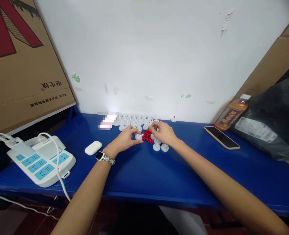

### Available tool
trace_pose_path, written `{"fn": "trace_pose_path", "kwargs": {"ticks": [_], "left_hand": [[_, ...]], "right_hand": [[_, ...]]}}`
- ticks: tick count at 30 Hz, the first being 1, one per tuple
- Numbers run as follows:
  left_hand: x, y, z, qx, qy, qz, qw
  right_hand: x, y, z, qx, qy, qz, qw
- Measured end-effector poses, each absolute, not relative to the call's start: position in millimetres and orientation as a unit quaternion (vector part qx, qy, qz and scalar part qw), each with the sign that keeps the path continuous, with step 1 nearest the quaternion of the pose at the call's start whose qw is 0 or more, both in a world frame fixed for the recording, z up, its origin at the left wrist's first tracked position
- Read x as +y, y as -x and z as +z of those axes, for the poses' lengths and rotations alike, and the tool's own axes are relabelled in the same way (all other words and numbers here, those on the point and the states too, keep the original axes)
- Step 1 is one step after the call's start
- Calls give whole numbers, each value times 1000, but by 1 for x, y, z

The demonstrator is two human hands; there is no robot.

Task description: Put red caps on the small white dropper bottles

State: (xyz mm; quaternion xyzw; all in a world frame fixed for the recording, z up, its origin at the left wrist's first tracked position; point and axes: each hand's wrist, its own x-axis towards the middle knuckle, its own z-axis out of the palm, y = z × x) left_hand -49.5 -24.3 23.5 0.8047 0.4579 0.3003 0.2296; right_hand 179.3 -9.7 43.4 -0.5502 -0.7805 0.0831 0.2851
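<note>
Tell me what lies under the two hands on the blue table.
Between the left hand and right hand lies a pile of small red pieces among white caps. Anything beneath the palms is covered.

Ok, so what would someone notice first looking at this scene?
The small heap of bright red plastic pieces at the middle of the blue table stands out, with the left hand and right hand meeting over it. Behind them sit rows of small white round plastic caps by the white wall. At far left lies a white power strip with light blue sockets.
</note>
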Motion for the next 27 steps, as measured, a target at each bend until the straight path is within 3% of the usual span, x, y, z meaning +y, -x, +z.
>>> {"fn": "trace_pose_path", "kwargs": {"ticks": [20, 27], "left_hand": [[-20, 45, 8, 499, -808, 270, 158], [-38, 25, 38, 451, -829, 323, 69]], "right_hand": [[-25, -198, 38, -687, 628, 85, 356], [-9, -242, 31, -640, 668, 105, 364]]}}
